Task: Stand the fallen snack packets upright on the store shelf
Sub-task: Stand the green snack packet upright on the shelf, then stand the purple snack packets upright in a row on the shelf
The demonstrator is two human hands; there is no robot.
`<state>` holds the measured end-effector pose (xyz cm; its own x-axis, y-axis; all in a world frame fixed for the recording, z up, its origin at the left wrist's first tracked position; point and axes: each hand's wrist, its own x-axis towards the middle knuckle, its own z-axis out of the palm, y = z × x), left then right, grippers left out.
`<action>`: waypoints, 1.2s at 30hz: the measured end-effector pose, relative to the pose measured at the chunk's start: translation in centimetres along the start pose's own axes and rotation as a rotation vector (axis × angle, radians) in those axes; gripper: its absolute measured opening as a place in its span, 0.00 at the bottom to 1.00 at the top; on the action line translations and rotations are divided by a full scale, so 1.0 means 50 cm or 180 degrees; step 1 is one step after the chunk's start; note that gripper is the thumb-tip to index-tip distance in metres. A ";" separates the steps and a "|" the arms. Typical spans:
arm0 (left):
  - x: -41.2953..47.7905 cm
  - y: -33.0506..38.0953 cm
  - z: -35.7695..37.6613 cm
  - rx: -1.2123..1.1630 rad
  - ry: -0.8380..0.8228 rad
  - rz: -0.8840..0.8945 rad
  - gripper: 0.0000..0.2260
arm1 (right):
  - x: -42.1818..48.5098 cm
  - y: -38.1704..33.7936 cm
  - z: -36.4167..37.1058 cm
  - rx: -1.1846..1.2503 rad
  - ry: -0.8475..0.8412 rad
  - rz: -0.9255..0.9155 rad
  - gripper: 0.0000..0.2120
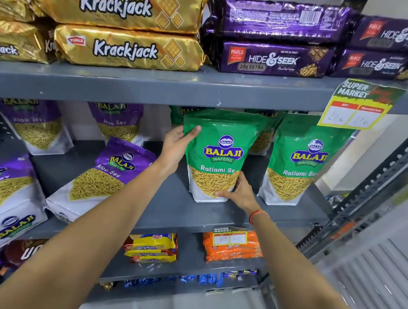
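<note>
Two hands grip one green plastic Ratlami Sev pouch, which stands upright on the grey metal middle shelf, just beside a matching green pouch on its right. The left hand pinches the pouch's upper left edge, thumb across the front; the right hand cups the lower right corner near the white base.

The pouch looks light, its glossy film likely slick and easily crumpled, its contents brittle, so firm squeezing seems unwise. Holding top seam and gusseted base, as here, probably gives the best control.

To the left, a purple Aloo Sev pouch leans back, fallen; taking it by its top seam and bottom would suit.
</note>
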<state>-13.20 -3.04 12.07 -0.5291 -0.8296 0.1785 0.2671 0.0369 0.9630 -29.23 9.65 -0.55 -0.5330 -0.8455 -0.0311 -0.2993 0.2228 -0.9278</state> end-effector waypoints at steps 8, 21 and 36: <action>-0.023 0.000 -0.111 0.0320 0.0250 -0.0252 0.09 | -0.101 -0.018 0.079 0.0532 0.1721 -0.0270 0.30; -0.101 -0.036 -0.572 0.3514 0.1220 -0.1212 0.22 | -0.070 -0.168 0.429 0.0408 -0.0423 0.0693 0.24; -0.167 -0.037 -0.581 0.1439 0.0114 -0.2310 0.38 | -0.130 -0.215 0.512 0.1385 -0.1177 0.1088 0.12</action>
<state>14.10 -12.38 2.92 -0.4171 -0.7506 -0.5125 -0.4789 -0.2978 0.8258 -2.29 0.33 0.09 -0.2113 -0.8900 -0.4040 0.2266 0.3574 -0.9060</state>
